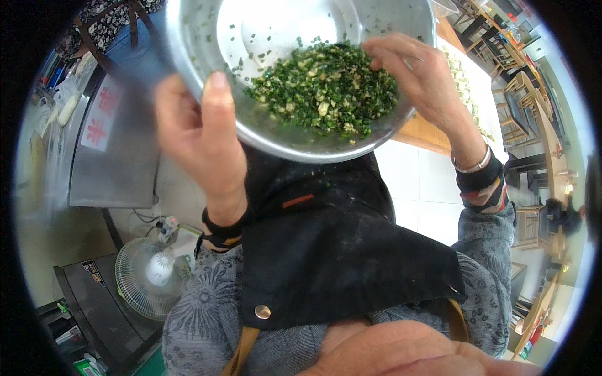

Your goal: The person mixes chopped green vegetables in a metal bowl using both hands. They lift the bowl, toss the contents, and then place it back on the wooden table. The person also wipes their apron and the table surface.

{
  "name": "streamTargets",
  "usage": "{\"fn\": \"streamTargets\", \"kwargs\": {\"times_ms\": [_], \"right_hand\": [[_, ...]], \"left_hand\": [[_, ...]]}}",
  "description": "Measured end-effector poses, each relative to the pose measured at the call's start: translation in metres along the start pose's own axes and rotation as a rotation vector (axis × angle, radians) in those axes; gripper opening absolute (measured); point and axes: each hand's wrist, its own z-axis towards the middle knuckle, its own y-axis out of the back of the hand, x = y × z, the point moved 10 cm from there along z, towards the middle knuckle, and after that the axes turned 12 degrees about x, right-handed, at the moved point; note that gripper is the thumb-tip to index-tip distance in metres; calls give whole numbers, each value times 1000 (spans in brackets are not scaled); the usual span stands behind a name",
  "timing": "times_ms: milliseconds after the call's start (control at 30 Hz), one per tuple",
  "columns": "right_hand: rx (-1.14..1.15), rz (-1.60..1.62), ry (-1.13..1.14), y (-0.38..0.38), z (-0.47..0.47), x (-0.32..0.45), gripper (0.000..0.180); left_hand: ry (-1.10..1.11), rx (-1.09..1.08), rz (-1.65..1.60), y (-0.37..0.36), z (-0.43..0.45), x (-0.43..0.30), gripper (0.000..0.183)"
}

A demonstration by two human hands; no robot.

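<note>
A large stainless steel mixing bowl (291, 152) is tilted towards me in front of my black apron (338, 249). In it lies a heap of chopped green leaves, likely chives, mixed with pale yellow bits (324, 94). My left hand (202, 127) grips the bowl's left rim, its thumb over the edge. Over the right side of the bowl, my right hand (414, 75) has its fingertips at the edge of the heap. Something thin and pale shows by its fingers, too unclear to name. Loose green bits stick to the bowl's inner wall.
On the right, a wooden table (423, 134) bears rows of pale dumplings (458, 80). Wooden chairs (517, 115) stand beyond it. A metal counter (117, 174) and a white electric fan (153, 277) are on the left. Another person's blue clothing (136, 56) shows at upper left.
</note>
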Motion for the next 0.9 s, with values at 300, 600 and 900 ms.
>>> {"fn": "streamTargets", "kwargs": {"times_ms": [300, 600, 900], "right_hand": [[-113, -187, 25, 15, 14, -17, 24], [-85, -63, 8, 26, 1, -13, 24], [-9, 10, 48, 14, -5, -7, 20]], "left_hand": [[11, -1, 7, 1, 0, 2, 14], [-17, 55, 28, 7, 2, 6, 19], [-5, -15, 31, 7, -2, 4, 14]]}}
